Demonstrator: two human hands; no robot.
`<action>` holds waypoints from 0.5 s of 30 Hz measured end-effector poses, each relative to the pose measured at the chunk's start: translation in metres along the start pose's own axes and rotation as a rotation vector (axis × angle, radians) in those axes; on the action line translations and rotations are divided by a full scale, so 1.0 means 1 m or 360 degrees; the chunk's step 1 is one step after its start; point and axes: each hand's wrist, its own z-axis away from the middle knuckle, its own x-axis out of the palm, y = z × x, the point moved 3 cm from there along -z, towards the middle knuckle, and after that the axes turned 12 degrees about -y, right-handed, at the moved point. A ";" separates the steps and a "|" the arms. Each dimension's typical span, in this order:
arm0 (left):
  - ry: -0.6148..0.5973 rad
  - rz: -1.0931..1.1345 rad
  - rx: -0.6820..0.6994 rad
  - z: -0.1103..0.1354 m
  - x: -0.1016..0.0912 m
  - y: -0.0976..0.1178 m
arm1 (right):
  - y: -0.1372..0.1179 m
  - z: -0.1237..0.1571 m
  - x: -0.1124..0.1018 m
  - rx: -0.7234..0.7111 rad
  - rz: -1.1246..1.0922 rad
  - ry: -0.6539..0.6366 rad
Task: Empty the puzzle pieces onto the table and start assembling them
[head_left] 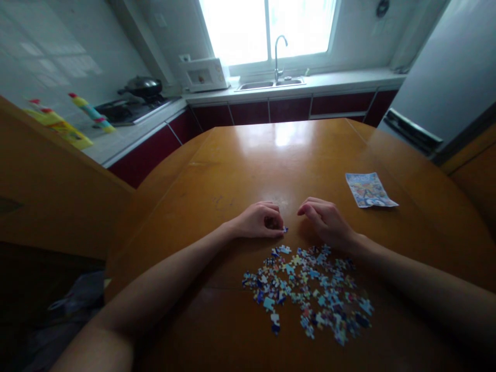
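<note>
My left hand (pixel 262 219) rests on the wooden table with thumb and forefinger pinched on a small jigsaw puzzle piece (pixel 285 229), mostly covered by the fingertips. To its right, my right hand (pixel 326 221) lies with its fingers curled and thumb drawn in; no piece shows at its fingertips. A short gap separates the two hands. Nearer to me spreads a loose pile of jigsaw puzzle pieces (pixel 306 289), mainly light blue, dark blue, white and yellow. My right wrist is beside the pile's upper right edge.
A creased printed picture sheet (pixel 370 190) lies on the right of the table (pixel 248 170). Beyond the table are a sink (pixel 256 85) with a tap, a white microwave (pixel 204 75), and a stove with a lidded pan (pixel 143 87). Cleaning bottles (pixel 93 113) stand at left.
</note>
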 end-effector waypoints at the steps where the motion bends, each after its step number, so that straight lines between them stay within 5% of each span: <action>1: 0.0000 0.0007 0.0016 0.000 0.000 0.001 | 0.000 0.000 0.000 0.0008 0.0006 -0.0009; 9: 0.0103 0.0336 -0.0118 0.004 -0.005 -0.009 | 0.002 -0.001 0.001 0.0076 0.0089 -0.0002; 15: 0.0021 0.0158 -0.0085 0.003 -0.001 -0.003 | 0.001 -0.001 0.010 -0.0057 0.0229 -0.0173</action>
